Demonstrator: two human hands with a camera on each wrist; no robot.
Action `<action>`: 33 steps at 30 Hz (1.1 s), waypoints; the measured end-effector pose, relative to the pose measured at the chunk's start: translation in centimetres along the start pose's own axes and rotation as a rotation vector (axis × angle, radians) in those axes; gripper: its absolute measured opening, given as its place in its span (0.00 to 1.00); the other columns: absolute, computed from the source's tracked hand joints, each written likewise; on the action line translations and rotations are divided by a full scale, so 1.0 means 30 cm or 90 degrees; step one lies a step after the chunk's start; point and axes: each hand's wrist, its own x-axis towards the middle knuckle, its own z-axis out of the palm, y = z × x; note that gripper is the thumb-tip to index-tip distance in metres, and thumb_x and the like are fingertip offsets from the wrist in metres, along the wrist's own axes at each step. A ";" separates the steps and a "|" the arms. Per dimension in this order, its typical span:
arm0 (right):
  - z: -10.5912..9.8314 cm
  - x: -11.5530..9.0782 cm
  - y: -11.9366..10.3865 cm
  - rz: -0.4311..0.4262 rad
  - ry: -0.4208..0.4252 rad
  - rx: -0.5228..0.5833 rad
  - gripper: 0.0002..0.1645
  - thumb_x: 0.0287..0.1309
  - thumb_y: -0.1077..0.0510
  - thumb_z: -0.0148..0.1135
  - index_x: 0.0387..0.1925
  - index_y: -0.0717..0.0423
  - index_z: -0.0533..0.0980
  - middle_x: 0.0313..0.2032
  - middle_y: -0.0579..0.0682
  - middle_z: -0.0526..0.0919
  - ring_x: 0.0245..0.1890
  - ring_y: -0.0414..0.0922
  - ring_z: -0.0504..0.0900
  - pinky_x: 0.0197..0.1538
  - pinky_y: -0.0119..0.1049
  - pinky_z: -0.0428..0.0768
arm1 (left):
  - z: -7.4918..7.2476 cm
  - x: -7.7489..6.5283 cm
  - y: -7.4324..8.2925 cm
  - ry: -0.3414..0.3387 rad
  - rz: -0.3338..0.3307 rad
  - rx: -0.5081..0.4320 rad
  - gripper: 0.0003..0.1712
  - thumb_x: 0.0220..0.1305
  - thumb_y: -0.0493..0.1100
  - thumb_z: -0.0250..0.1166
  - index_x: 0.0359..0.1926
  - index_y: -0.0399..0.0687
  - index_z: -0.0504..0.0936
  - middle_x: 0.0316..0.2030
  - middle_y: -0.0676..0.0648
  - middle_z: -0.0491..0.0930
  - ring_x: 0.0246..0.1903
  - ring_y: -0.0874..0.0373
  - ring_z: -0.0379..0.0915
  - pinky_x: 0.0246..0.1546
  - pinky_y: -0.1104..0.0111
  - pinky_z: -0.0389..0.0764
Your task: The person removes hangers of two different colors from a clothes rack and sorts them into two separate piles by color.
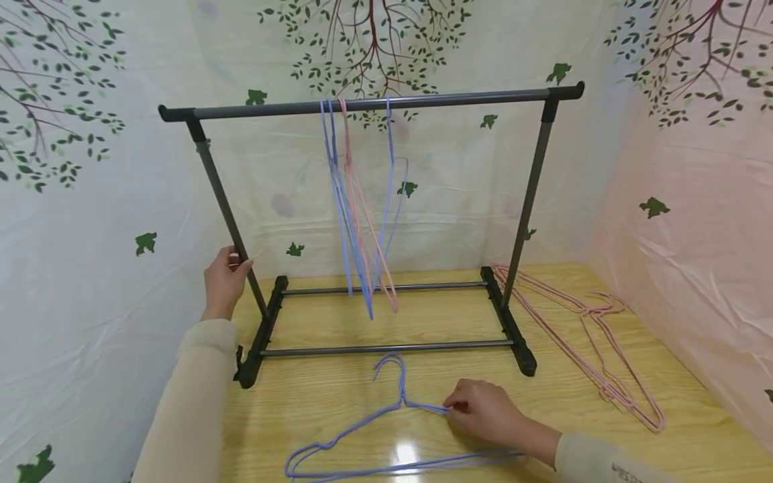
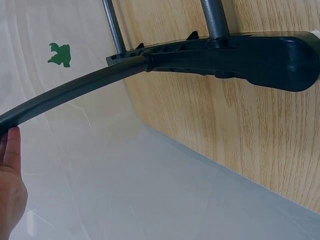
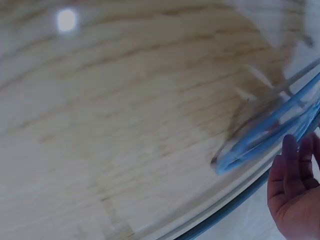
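A dark metal clothes rack [image 1: 272, 109] stands on the wooden table. My left hand [image 1: 225, 285] grips its left upright, with the thumb in front of the post; in the left wrist view, fingers touch the post [image 2: 75, 90]. In front of the rack, a few blue clothes hangers [image 1: 402, 389] lie stacked, hooks toward the rack. My right hand [image 1: 489, 416] pinches their right shoulder and hides part of it. The right wrist view shows this hand [image 3: 295, 195] beside one end of the blue hangers [image 3: 227, 162].
Several blue hangers [image 1: 333, 144] and pink hangers [image 1: 347, 134] hang near the middle of the bar, one blue hanger [image 1: 389, 134] slightly apart. More pink hangers [image 1: 594, 310] lie right of the rack's foot. Patterned sheeting [image 1: 694, 221] walls the table's back and sides.
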 end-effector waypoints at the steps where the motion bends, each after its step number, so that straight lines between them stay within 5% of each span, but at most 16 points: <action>1: -0.002 0.001 0.001 0.009 0.012 -0.005 0.05 0.57 0.59 0.70 0.36 0.53 0.88 0.30 0.33 0.80 0.29 0.29 0.76 0.30 0.27 0.77 | 0.001 0.000 0.001 0.000 -0.001 0.000 0.27 0.76 0.44 0.56 0.69 0.36 0.66 0.56 0.29 0.74 0.56 0.36 0.73 0.54 0.46 0.76; 17: -0.161 0.102 -0.024 0.069 0.156 -0.057 0.09 0.61 0.55 0.69 0.41 0.53 0.87 0.33 0.39 0.85 0.32 0.36 0.83 0.31 0.30 0.80 | 0.006 0.002 0.002 0.002 0.001 0.000 0.26 0.75 0.43 0.56 0.68 0.36 0.66 0.56 0.29 0.75 0.56 0.36 0.74 0.54 0.46 0.76; 27: -0.346 0.259 -0.095 0.090 0.283 0.040 0.16 0.67 0.53 0.64 0.50 0.58 0.84 0.41 0.53 0.87 0.37 0.48 0.86 0.39 0.46 0.84 | 0.000 0.003 0.000 0.003 0.004 -0.002 0.26 0.75 0.43 0.56 0.68 0.36 0.66 0.56 0.29 0.75 0.56 0.36 0.74 0.54 0.46 0.76; 33: -0.452 0.363 -0.180 0.156 0.308 0.141 0.23 0.69 0.45 0.60 0.56 0.55 0.81 0.48 0.53 0.85 0.43 0.48 0.84 0.43 0.47 0.82 | 0.003 0.000 -0.003 0.003 0.006 0.001 0.27 0.75 0.44 0.56 0.68 0.36 0.66 0.56 0.29 0.75 0.56 0.36 0.74 0.53 0.46 0.76</action>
